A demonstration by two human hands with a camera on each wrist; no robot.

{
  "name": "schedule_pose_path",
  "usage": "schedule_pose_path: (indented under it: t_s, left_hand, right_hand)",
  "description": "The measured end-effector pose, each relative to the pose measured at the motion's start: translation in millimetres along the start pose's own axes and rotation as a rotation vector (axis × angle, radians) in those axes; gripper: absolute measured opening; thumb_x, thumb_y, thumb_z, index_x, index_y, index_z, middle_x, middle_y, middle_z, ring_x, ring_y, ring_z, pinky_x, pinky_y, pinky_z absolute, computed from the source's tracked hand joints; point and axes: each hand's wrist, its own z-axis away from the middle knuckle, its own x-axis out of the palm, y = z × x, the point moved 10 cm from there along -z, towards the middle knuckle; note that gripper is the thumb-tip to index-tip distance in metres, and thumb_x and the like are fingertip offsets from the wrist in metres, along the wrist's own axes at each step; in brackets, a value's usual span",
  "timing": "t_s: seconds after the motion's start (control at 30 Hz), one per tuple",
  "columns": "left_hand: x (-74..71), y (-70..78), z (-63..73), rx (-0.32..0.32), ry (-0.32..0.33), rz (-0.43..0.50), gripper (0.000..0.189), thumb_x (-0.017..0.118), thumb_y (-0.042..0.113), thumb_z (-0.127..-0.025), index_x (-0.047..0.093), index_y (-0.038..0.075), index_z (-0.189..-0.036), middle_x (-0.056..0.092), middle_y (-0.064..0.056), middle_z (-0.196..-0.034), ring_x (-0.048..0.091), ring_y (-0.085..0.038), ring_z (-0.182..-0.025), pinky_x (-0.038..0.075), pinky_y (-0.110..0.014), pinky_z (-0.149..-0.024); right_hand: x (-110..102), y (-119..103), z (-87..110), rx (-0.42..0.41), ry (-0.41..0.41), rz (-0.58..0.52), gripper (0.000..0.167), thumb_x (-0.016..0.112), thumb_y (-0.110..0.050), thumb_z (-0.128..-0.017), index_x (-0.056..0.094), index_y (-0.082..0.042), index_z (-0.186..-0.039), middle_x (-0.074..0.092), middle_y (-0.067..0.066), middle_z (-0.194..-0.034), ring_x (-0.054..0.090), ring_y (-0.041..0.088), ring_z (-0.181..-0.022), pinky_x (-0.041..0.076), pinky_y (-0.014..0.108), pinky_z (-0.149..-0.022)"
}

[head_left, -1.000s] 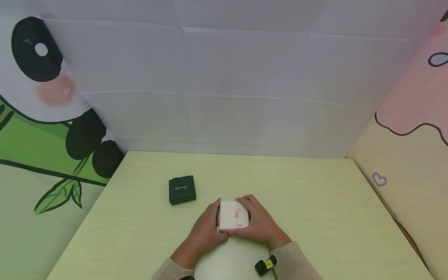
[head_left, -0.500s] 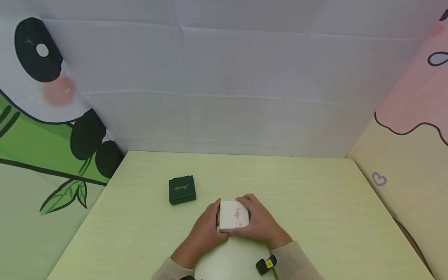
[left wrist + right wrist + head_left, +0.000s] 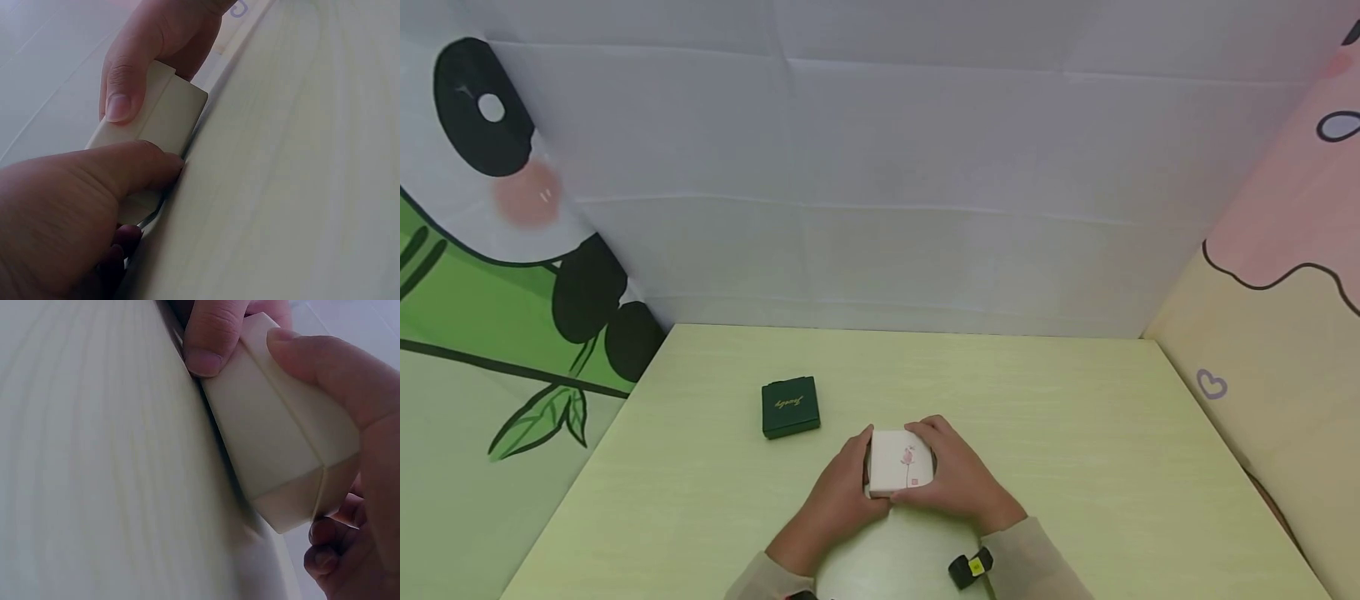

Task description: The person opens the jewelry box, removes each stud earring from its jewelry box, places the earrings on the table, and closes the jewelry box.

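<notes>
A small white lidded box [image 3: 891, 461] with a pink flower printed on its top sits low over the table, between both hands. My left hand [image 3: 842, 492] grips its left side, the thumb along the near face. From the right, my right hand [image 3: 961, 479] holds it with thumb in front and fingers round the far corner. In the right wrist view, a seam runs round the box [image 3: 262, 431]; the right thumb lies on the lid side and the left thumb on the base side. The lid is seated on the base. Fingers behind the box are partly hidden.
A dark green square box [image 3: 790, 408] with gold lettering lies on the pale table [image 3: 1037, 417], left of and beyond the hands. A white cloth backdrop [image 3: 910, 167] rises behind the table's far edge. Printed panels stand at both sides.
Both hands keep their grip on the white box and stay almost in place. The green box has not moved.
</notes>
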Motion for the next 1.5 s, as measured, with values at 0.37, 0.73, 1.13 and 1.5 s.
schedule_pose_path:
  t_s: [0.37,0.73,1.13,1.5]
  left_hand:
    - [0.6,-0.6,-0.4,0.002,-0.005,0.001,0.108,0.089,0.026,-0.077,0.026,-0.004,-0.159,0.045,-0.019,-0.151,0.049,-0.032,-0.134,0.041,-0.052,-0.109]
    - [1.2,-1.0,-0.7,0.001,-0.008,0.031,0.106,0.089,0.027,-0.078,0.027,0.0,-0.16,0.045,-0.016,-0.151,0.048,-0.03,-0.135,0.039,-0.05,-0.111]
    - [0.7,-0.6,-0.8,0.022,-0.002,0.035,0.1,0.088,0.023,-0.076,0.033,0.003,-0.157,0.049,-0.012,-0.147,0.05,-0.027,-0.133,0.04,-0.049,-0.111]
    - [0.6,-1.1,-2.0,0.006,-0.012,0.041,0.099,0.088,0.021,-0.076,0.034,0.004,-0.157,0.048,-0.01,-0.148,0.05,-0.026,-0.133,0.04,-0.049,-0.111]
  right_hand:
    - [0,0,-0.3,0.002,-0.009,0.014,0.099,0.092,-0.062,-0.064,0.057,-0.017,-0.145,0.047,-0.015,-0.131,0.054,0.007,-0.102,0.048,0.031,-0.088]
    - [-10,-7,-1.0,-0.013,0.015,0.017,0.103,0.09,-0.066,-0.063,0.056,-0.015,-0.145,0.047,-0.012,-0.131,0.054,0.008,-0.102,0.049,0.032,-0.087]
    - [-15,-15,-1.3,-0.029,0.01,0.009,0.099,0.093,-0.059,-0.064,0.057,-0.015,-0.145,0.048,-0.01,-0.131,0.053,0.009,-0.104,0.048,0.032,-0.089]
    - [-15,-16,-2.8,-0.033,0.001,0.014,0.1,0.092,-0.057,-0.065,0.055,-0.012,-0.146,0.048,-0.009,-0.132,0.053,0.01,-0.104,0.048,0.033,-0.088]
